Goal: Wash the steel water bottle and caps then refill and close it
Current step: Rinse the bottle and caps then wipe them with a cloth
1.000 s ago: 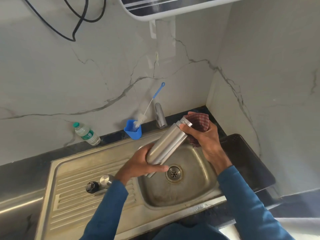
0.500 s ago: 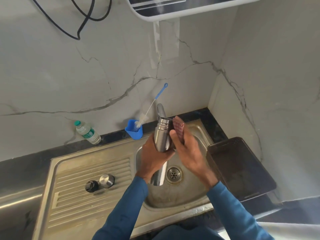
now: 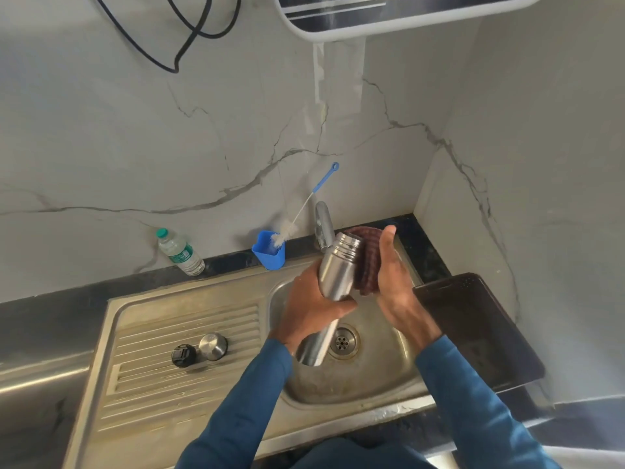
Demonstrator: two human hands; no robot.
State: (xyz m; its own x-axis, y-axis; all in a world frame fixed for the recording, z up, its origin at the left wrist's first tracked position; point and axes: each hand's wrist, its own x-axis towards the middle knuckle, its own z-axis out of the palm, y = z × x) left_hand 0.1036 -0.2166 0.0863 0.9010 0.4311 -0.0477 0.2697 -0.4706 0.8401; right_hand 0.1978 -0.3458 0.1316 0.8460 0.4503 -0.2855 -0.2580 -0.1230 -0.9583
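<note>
My left hand (image 3: 313, 304) grips the steel water bottle (image 3: 336, 269) round its middle, holding it nearly upright over the sink basin (image 3: 378, 367) with its open threaded mouth just below the tap (image 3: 323, 221). My right hand (image 3: 394, 282) presses a dark red scrub pad (image 3: 367, 262) against the bottle's upper right side, fingers mostly straight. A steel cap (image 3: 213, 346) and a black inner cap (image 3: 183, 356) lie side by side on the ribbed drainboard (image 3: 162, 394) to the left.
A blue cup (image 3: 269, 253) holding a bottle brush (image 3: 304, 211) stands behind the sink by the wall. A small plastic water bottle (image 3: 179, 252) is on the dark counter at the left. A dark tray (image 3: 477, 330) sits right of the basin.
The bottle went from slanted across the basin to nearly upright. My right hand moved the scrub pad from the mouth to the bottle's upper side.
</note>
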